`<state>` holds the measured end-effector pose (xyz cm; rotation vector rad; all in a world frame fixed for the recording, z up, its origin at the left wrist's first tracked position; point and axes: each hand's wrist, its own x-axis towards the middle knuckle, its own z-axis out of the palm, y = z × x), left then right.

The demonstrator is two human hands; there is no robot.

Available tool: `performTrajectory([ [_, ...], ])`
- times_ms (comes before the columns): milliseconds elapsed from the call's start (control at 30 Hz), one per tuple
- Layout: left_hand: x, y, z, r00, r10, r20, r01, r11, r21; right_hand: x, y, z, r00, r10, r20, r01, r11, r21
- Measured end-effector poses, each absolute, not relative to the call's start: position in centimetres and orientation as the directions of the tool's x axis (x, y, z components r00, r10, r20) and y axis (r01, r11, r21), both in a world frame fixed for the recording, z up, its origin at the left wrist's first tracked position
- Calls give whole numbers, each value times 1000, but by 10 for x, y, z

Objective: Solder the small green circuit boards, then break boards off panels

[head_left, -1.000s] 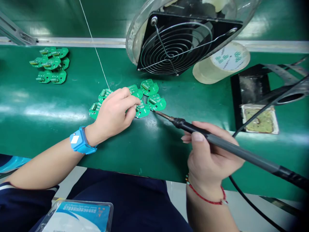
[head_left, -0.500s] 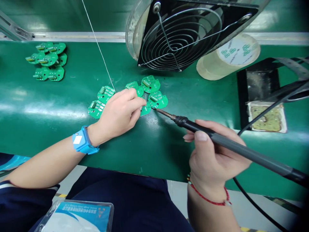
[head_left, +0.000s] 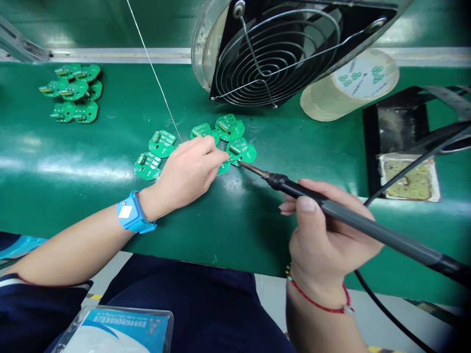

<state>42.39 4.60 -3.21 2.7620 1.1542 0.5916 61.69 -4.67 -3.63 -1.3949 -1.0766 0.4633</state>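
Note:
Several small green circuit boards (head_left: pixel 162 142) lie clustered on the green bench mat (head_left: pixel 91 162). My left hand (head_left: pixel 187 171) rests on the cluster, its fingertips pinching a thin solder wire (head_left: pixel 154 68) that runs up and away to the back. The fingers press beside the right-hand board (head_left: pixel 243 151). My right hand (head_left: pixel 324 240) grips a black soldering iron (head_left: pixel 353 223), and its metal tip touches the lower edge of that same board. A blue wrist strap (head_left: pixel 133 214) sits on my left wrist.
A black fume fan with a wire guard (head_left: pixel 279 49) leans over the back of the bench. Right of it stand a tape roll (head_left: pixel 349 86), a black iron stand (head_left: pixel 401 127) and a dirty sponge tray (head_left: pixel 410 179). A second group of boards (head_left: pixel 71 93) lies far left.
The iron tip moved from the lower board up to the right-hand board. My left hand slid slightly right along with the solder wire, covering more of the lower board.

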Motion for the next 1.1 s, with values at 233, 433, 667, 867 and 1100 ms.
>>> performTrajectory([
  [233,427,45,-34,661,689,297,668,-721,186,617,-47,-37,475,811,341,316,205,-926],
  [433,425,47,-32,632,696,341,662,-714,229,617,-46,-38,494,783,378,304,252,-919],
  [667,379,77,-8,362,829,427,869,-465,167,630,-31,-21,543,697,468,333,333,-882],
  [867,360,77,4,74,950,303,911,-188,367,684,16,-20,268,586,765,697,430,-573],
  [1100,392,76,-11,244,969,-39,893,-209,399,714,37,-46,171,794,583,881,141,-451],
])
